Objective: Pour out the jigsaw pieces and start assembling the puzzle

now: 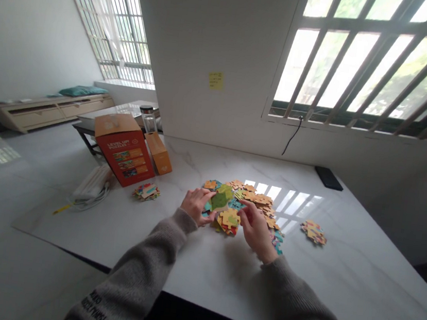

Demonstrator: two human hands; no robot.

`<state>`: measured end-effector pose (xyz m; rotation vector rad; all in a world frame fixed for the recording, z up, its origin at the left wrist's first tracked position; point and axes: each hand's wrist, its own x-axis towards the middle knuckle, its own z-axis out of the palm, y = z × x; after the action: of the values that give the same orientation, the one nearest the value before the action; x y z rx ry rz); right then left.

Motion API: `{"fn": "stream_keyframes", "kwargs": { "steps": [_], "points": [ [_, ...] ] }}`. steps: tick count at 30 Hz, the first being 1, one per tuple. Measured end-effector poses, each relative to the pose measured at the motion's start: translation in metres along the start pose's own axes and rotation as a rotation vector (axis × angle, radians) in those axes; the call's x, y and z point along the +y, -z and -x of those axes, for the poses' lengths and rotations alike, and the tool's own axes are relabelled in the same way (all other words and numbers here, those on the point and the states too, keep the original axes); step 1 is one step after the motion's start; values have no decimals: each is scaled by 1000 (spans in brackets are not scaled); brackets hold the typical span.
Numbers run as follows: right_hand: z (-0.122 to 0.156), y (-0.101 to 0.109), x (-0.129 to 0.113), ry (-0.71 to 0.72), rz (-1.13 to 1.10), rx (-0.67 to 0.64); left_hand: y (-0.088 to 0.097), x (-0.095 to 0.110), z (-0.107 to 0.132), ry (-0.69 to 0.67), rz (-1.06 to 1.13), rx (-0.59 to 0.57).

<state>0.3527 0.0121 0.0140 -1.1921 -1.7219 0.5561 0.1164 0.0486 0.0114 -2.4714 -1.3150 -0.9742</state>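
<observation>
My left hand is closed on a few green puzzle pieces, held between thumb and fingers above the pile. My right hand is beside the pile, its thumb and index finger bent and slightly apart, with nothing visible between them. Just below and between the hands lies a small stack of yellow puzzle pieces. Behind and under my right hand spreads a heap of loose puzzle pieces, many with plain tan backs up and some blue. The hands cover part of this heap.
A small pile of puzzle pieces lies left, another pile right. A red puzzle box and an orange box stand at back left, beside a power strip. A black phone lies at back right.
</observation>
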Motion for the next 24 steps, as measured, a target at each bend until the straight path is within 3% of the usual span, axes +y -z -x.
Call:
{"fn": "stream_keyframes", "kwargs": {
  "steps": [5, 8, 12, 19, 22, 24],
  "points": [
    [4, 3, -12, 65, 46, -96, 47, -61, 33, 362, -226, 33],
    [6, 2, -18, 75, 48, -137, 72, -96, 57, 556, -336, -4],
    [8, -1, -22, 97, 98, -166, 88, -122, 78, 722, -412, -42],
    [9, 0, -24, 101, 102, -186, 85, -131, 83, 823, -438, -46],
    [9, 1, -26, 107, 105, -190, 76, -116, 74, 773, -394, 31],
    [10, 0, -26, 112, 105, -203, 63, -93, 64, 635, -279, 26]
  ]
}}
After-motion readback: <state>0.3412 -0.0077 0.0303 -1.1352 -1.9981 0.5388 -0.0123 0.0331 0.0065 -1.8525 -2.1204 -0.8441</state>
